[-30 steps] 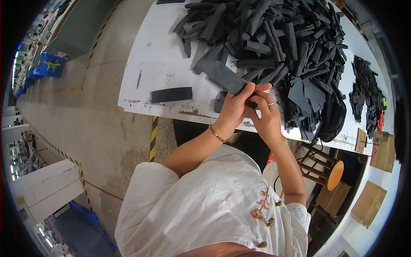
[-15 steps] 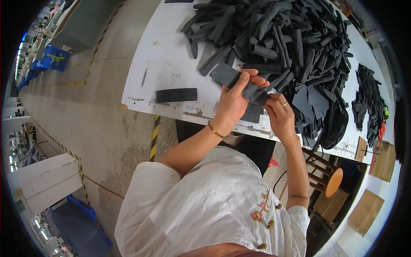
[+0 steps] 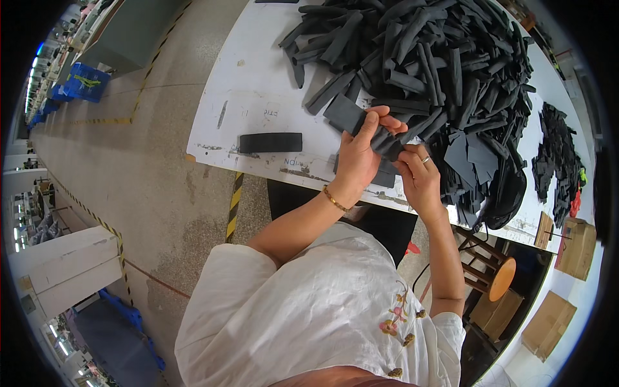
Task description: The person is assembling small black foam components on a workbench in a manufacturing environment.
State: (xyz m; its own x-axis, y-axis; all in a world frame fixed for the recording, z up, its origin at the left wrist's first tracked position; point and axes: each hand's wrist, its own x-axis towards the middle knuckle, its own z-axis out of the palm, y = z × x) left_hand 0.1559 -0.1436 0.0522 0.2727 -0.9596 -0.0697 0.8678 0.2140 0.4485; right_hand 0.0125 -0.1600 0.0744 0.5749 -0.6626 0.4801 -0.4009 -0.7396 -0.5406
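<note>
Over the front edge of the white table, my left hand [image 3: 362, 151] grips a dark grey fabric strip [image 3: 345, 114], thumb on top and fingers beneath. The strip's flat end sticks out to the upper left. Its other end looks creased, and my right hand [image 3: 418, 171] pinches it between thumb and fingers. Below my hands lies another dark piece [image 3: 384, 177] on the table, partly hidden by my left hand. A single flat dark strip [image 3: 271, 142] lies apart, to the left. Beyond my hands rises a big heap of folded dark strips [image 3: 412, 58].
Flat dark pieces [image 3: 472, 158] and a black bag [image 3: 507, 193] lie right of my hands on the white table [image 3: 219, 135]. Farther right is another dark pile [image 3: 556, 151]. A wooden stool [image 3: 501, 278] and cardboard boxes [image 3: 548, 324] stand at the lower right.
The view has shifted slightly. Both hands still hold the strip; its end by my right hand now looks more bunched and creased.
</note>
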